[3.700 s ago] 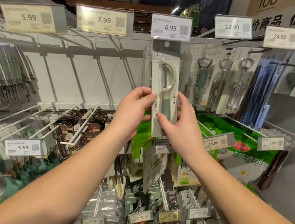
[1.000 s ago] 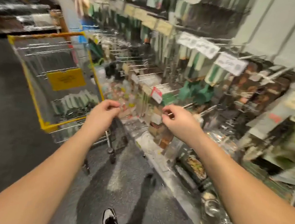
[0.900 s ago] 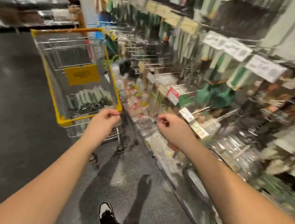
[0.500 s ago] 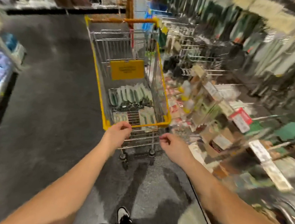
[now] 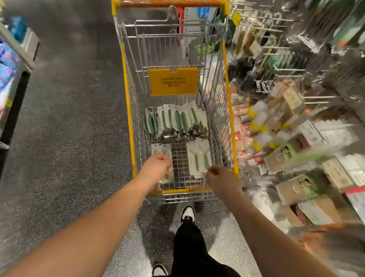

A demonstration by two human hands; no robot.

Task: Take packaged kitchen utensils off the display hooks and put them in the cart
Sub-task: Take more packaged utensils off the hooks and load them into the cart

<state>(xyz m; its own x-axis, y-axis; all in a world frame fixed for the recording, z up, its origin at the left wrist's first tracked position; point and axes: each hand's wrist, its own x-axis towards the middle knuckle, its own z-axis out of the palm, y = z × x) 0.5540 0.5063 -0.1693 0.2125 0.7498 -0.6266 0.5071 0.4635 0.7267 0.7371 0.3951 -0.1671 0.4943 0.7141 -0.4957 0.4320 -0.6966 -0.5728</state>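
The yellow-rimmed wire cart [image 5: 130,120] stands in the aisle straight ahead. A row of green-handled utensil packs [image 5: 174,120] lies across its floor. Closer to me lie two white peeler packs. My left hand [image 5: 155,169] is inside the cart's near end, its fingers curled over the left peeler pack [image 5: 167,176]. My right hand [image 5: 222,180] hovers over the near right corner and pinches the edge of the right peeler pack [image 5: 198,158]. Whether the two packs rest on the cart floor is hard to tell.
Display hooks with packaged goods [image 5: 291,99] run along the right, close to the cart's side. A shelf unit [image 5: 9,65] lines the left. Grey speckled floor [image 5: 67,128] lies between them. My shoe [image 5: 188,213] is just behind the cart.
I have turned left from the hook wall to face the cart. Both hands came down from the hanging peeler pack and now reach over the cart's near rim.
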